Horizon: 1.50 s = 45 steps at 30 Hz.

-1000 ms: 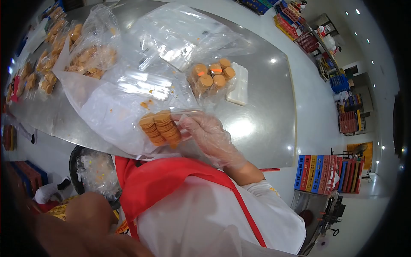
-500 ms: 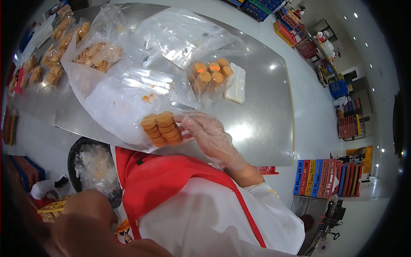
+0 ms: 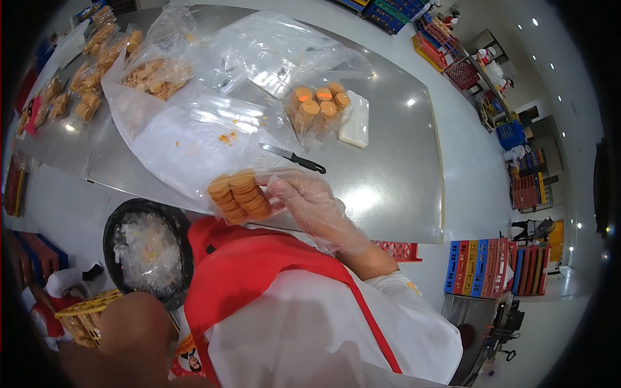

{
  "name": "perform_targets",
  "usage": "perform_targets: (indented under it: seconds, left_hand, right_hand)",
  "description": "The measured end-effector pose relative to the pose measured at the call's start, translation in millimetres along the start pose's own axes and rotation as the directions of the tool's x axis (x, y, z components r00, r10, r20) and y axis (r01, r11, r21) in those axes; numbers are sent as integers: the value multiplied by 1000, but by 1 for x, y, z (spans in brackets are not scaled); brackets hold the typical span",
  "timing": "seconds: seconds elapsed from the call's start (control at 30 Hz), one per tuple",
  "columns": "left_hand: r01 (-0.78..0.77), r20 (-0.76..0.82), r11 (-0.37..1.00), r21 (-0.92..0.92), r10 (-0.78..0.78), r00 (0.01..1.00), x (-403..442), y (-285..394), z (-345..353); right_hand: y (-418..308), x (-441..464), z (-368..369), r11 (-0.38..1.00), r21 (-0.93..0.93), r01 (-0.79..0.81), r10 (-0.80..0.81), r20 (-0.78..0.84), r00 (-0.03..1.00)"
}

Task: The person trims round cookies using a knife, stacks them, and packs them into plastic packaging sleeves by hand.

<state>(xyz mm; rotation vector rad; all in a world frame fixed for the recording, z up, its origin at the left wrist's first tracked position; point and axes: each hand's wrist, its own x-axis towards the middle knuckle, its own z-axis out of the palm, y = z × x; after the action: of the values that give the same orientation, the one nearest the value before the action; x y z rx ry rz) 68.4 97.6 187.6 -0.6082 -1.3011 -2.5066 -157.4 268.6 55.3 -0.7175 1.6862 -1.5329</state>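
My right hand (image 3: 310,204), in a clear plastic glove, is closed on one end of a clear bag of round biscuits (image 3: 239,197). The biscuits lie in two stacked rows, held over the near table edge. Just beyond the hand is a knife (image 3: 292,157) with a black handle, lying on the table. A large clear plastic sheet or bag (image 3: 174,139) with orange crumbs spreads behind the biscuits. My left hand does not show; a bare arm (image 3: 136,323) is close to the camera at lower left.
Another biscuit bag (image 3: 320,107) stands beside a white block-like pack (image 3: 355,119). More bagged biscuits (image 3: 87,103) lie at the table's left. A black-rimmed bin (image 3: 116,223) of plastic waste stands below the near edge. Stacked crates (image 3: 475,268) are at right. Another person (image 3: 65,288) is at lower left.
My right hand and the biscuit bag have shifted slightly towards my body. The knife's black handle, hidden before, now shows. More of the waste bin is in view.
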Motion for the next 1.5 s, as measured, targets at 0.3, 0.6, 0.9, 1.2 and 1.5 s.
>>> perform_targets:
  seconds: [0.3,0.6,0.9,1.2,1.5]
  left_hand:
    - [-135,-178,985,110,153,972,-80,27,35]
    - [-315,-455,877,363,461,762,-210,58,157]
    - [-496,-356,361,790,928,110,-315,-15,312]
    - [-248,-35,383,890,-483,-875,-367,-419,267]
    - [-833,-127,273,482,-918,-375,-258,-611,170]
  right_hand:
    - [-4,14,76,994,-44,-97,106,285,953]
    - [-8,-26,227,986,-151,-73,159,708,688]
    - [35,-72,364,960,-227,163,192,960,205]
    - [47,-140,465,946,-192,260,278,896,-347]
    - [48,-267,507,913,-251,322,406,634,-658]
